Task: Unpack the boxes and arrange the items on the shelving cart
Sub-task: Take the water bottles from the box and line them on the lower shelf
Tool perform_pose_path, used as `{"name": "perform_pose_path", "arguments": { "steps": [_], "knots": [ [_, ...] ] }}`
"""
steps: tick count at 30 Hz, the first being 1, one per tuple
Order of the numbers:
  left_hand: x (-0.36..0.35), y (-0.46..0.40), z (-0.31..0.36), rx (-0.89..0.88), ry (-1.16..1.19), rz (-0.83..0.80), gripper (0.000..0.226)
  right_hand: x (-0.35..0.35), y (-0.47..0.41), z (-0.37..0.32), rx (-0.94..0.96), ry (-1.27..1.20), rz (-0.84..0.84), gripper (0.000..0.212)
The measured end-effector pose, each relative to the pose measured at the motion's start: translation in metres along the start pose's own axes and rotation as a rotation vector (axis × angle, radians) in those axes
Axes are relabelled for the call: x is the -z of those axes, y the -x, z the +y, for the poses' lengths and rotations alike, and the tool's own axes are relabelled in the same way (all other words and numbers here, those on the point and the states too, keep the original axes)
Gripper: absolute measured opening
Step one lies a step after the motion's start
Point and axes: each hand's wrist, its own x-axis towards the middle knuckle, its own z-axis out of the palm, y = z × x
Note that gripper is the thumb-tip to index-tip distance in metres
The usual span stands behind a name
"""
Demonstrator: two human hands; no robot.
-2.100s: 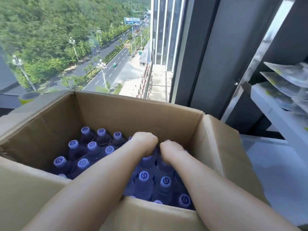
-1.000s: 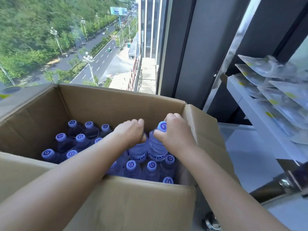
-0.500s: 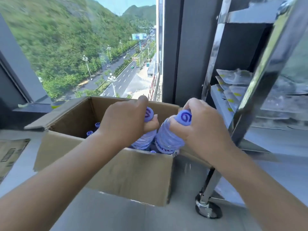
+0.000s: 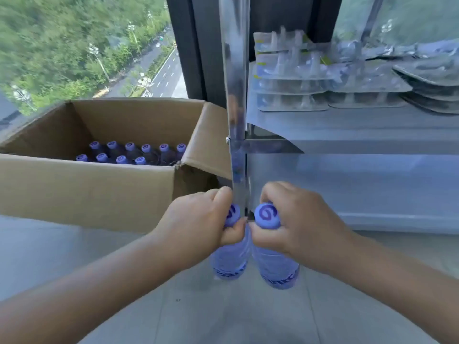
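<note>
- The left hand [image 4: 198, 219] gripped the neck of one water bottle [image 4: 231, 259], with the fingers curled around it just under the purple cap [image 4: 233, 214].
- The right hand [image 4: 298, 219] gripped a second water bottle [image 4: 277, 269] in the same way, and its cap [image 4: 266, 216] with a swirl mark was fully visible between thumb and fingers.
- Both bottles hung upright, side by side and almost touching, above the pale floor [image 4: 223, 314], in front of the shiny metal post [image 4: 236, 95] of the shelving cart.
- The cardboard box [image 4: 87, 192] stood open on the floor to the left, close beside the post, and its right flap leaned out toward the cart.
- Inside the box, more bottles with purple caps [image 4: 131, 152] stood in two rows along the far side.
- On the upper shelf [image 4: 347, 125] of the cart lay stacks of clear plastic blister packs [image 4: 293, 80], and darker flat packs [image 4: 432, 88] lay at the right end.
- The lower shelf [image 4: 372, 189] was behind the right hand, and I could not tell if the bottles touched it.
- Behind the box there was a window [image 4: 87, 45] with trees and a road far below.
</note>
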Motion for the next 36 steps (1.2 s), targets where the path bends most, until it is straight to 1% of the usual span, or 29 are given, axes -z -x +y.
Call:
{"name": "perform_pose_path", "arguments": {
  "steps": [3, 4, 5, 8, 9, 11, 13, 14, 15, 17, 19, 21, 23, 25, 26, 28, 30, 31, 33, 34, 35, 36],
  "knots": [
    [-0.054, -0.005, 0.036, -0.068, 0.054, -0.051, 0.035, -0.012, 0.031, 0.055, -0.074, 0.058, -0.085, 0.029],
    [-0.069, -0.008, 0.050, -0.094, 0.073, -0.108, 0.037, -0.017, 0.041, 0.074, -0.102, 0.061, -0.115, 0.029],
    [-0.084, -0.011, 0.064, -0.104, 0.083, -0.200, 0.039, -0.025, 0.050, 0.094, -0.131, 0.053, -0.141, 0.029],
    [-0.137, -0.012, 0.095, 0.047, 0.152, -0.485, 0.043, -0.049, 0.078, 0.152, -0.170, 0.042, -0.193, 0.035],
    [-0.153, -0.011, 0.104, 0.073, 0.163, -0.534, 0.044, -0.057, 0.087, 0.169, -0.165, 0.037, -0.193, 0.035],
    [-0.180, -0.010, 0.117, 0.098, 0.158, -0.555, 0.044, -0.069, 0.101, 0.198, -0.141, 0.026, -0.171, 0.033],
    [-0.200, -0.007, 0.129, 0.173, 0.215, -0.549, 0.042, -0.079, 0.112, 0.220, -0.148, -0.003, -0.145, 0.034],
    [-0.208, -0.006, 0.133, 0.244, 0.292, -0.505, 0.037, -0.083, 0.116, 0.228, -0.166, -0.040, -0.128, 0.033],
    [-0.214, -0.005, 0.138, 0.331, 0.389, -0.428, 0.033, -0.088, 0.119, 0.235, -0.187, -0.086, -0.095, 0.032],
    [-0.226, -0.002, 0.147, 0.496, 0.595, -0.263, 0.032, -0.093, 0.122, 0.243, -0.238, -0.170, -0.016, 0.030],
    [-0.239, 0.006, 0.156, 0.619, 0.723, -0.132, 0.033, -0.094, 0.122, 0.248, -0.256, -0.220, 0.021, 0.030],
    [-0.251, 0.016, 0.162, 0.666, 0.761, 0.026, 0.031, -0.095, 0.119, 0.254, -0.229, -0.230, 0.042, 0.030],
    [-0.263, 0.027, 0.167, 0.664, 0.746, 0.107, 0.039, -0.095, 0.115, 0.260, -0.222, -0.249, 0.087, 0.035],
    [-0.271, 0.035, 0.172, 0.674, 0.772, 0.123, 0.048, -0.097, 0.115, 0.264, -0.205, -0.250, 0.108, 0.045],
    [-0.273, 0.038, 0.172, 0.687, 0.807, 0.120, 0.049, -0.099, 0.116, 0.265, -0.190, -0.246, 0.102, 0.050],
    [-0.273, 0.043, 0.172, 0.713, 0.931, 0.083, 0.054, -0.104, 0.123, 0.266, -0.181, -0.241, 0.079, 0.056],
    [-0.272, 0.050, 0.170, 0.715, 1.040, 0.007, 0.078, -0.108, 0.132, 0.266, -0.187, -0.252, 0.040, 0.065],
    [-0.272, 0.055, 0.168, 0.711, 1.062, -0.039, 0.090, -0.108, 0.136, 0.266, -0.197, -0.283, 0.019, 0.069],
    [-0.273, 0.065, 0.166, 0.721, 1.076, -0.139, 0.107, -0.107, 0.143, 0.269, -0.236, -0.391, -0.023, 0.078],
    [-0.275, 0.069, 0.165, 0.735, 1.076, -0.182, 0.111, -0.106, 0.146, 0.273, -0.249, -0.427, -0.049, 0.085],
    [-0.277, 0.072, 0.165, 0.752, 1.068, -0.216, 0.109, -0.105, 0.150, 0.278, -0.256, -0.439, -0.081, 0.093],
    [-0.279, 0.074, 0.165, 0.773, 1.055, -0.232, 0.102, -0.105, 0.155, 0.283, -0.267, -0.431, -0.118, 0.100]
  ]
}}
